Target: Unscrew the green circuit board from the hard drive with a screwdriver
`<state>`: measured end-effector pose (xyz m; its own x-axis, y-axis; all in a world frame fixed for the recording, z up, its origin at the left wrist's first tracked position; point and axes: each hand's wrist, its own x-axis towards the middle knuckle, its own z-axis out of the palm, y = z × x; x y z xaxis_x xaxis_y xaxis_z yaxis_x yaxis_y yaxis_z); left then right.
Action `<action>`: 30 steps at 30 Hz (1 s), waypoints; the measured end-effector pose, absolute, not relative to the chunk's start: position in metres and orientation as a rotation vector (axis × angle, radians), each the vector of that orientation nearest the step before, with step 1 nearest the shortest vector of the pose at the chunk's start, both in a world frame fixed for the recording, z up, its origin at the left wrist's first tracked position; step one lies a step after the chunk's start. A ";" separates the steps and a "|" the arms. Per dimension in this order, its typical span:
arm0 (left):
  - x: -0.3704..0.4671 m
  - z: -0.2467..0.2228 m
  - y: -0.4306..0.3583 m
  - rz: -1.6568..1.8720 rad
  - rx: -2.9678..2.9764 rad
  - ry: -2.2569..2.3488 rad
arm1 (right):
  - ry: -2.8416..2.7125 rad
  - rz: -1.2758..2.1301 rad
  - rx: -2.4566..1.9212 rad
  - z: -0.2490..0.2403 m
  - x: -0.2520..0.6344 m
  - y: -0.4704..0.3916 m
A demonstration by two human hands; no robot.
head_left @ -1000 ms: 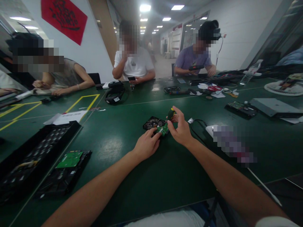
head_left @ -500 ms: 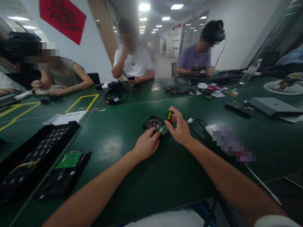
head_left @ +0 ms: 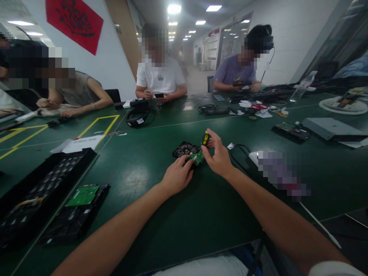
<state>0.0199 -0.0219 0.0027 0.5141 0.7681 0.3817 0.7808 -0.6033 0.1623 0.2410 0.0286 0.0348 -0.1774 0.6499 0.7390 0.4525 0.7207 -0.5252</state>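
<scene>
A black hard drive (head_left: 184,148) with a green circuit board (head_left: 198,157) at its right end lies on the green table (head_left: 155,142). My left hand (head_left: 178,174) rests on the drive's near side, fingers pressed on the board's edge. A short black-and-yellow screwdriver (head_left: 205,138) stands nearly upright over the board, its handle in the fingers of my right hand (head_left: 217,155). The screwdriver's tip is too small to make out.
At the left lie another drive (head_left: 76,211) and a long black tray (head_left: 43,184). A power strip (head_left: 255,156), grey metal case (head_left: 333,128), third drive (head_left: 291,131) and water bottle (head_left: 303,87) are on the right. A headset (head_left: 138,117) sits farther back; people sit opposite.
Both my hands, the drive and the screwdriver hold nearly the same places. Across the table, the person in white has lowered a hand from the face toward the phone.
</scene>
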 end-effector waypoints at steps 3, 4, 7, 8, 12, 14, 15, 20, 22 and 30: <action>0.020 0.001 -0.021 -0.677 -2.715 -1.379 | -1.817 0.207 -0.863 0.034 0.241 0.029; 0.019 0.001 -0.021 -0.686 -2.716 -1.381 | -1.817 0.203 -0.861 0.034 0.240 0.029; 0.019 0.001 -0.020 -0.711 -2.719 -1.393 | -1.819 0.198 -0.857 0.034 0.240 0.030; 0.019 0.001 -0.020 -0.716 -2.721 -1.393 | -1.820 0.198 -0.857 0.034 0.240 0.030; 0.020 0.001 -0.020 -0.711 -2.728 -1.385 | -1.826 0.196 -0.857 0.034 0.240 0.031; 0.020 0.002 -0.020 -0.707 -2.730 -1.377 | -1.829 0.195 -0.858 0.034 0.240 0.031; 0.020 0.002 -0.020 -0.705 -2.733 -1.370 | -1.828 0.196 -0.859 0.034 0.240 0.031; 0.021 0.003 -0.020 -0.675 -2.734 -1.358 | -1.825 0.187 -0.857 0.035 0.240 0.030; 0.021 0.004 -0.019 -0.673 -2.730 -1.357 | -1.827 0.188 -0.851 0.035 0.240 0.030; 0.021 0.003 -0.018 -0.639 -2.750 -1.308 | -1.830 0.187 -0.849 0.036 0.240 0.029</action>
<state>0.0215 -0.0177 0.0027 0.5623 0.7366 0.3758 0.7492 -0.6462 0.1456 0.2396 0.0292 0.0355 -0.1868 0.6276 0.7558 0.4619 0.7351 -0.4962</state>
